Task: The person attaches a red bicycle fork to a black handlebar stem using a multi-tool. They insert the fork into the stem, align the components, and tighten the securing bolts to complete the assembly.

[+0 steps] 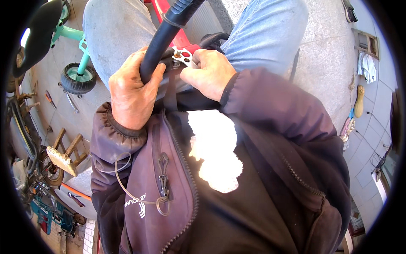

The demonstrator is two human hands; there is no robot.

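My left hand (131,91) is wrapped around a thick black rubber tube (165,34) that rises toward the top of the view. My right hand (207,74) is closed on a small silver metal piece with holes (182,56), pressed right against the lower end of the tube. Both hands sit close to my chest, above my lap in light blue jeans (262,29). A red frame part (179,39) shows just behind the tube. How the metal piece joins the tube is hidden by my fingers.
A teal child's bike with a small black wheel (78,78) stands at the left on the paved ground. Loose hand tools (69,101) lie near it, beside a small wooden stool (67,150). More bike parts crowd the lower left. Shoes (359,101) lie at the right.
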